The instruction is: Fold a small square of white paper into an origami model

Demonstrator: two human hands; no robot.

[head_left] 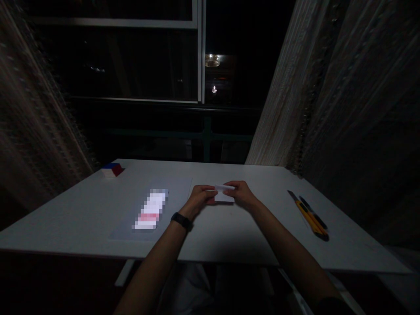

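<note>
Between left fingers [211,194] and right fingers [229,192], 1 small white paper piece [224,198].

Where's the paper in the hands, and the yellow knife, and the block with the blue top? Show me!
Paper [223,195]: head view, on the middle of its white face.
Knife [309,216]: head view, on its yellow handle.
Block [110,173]: head view, on its white front.
</note>
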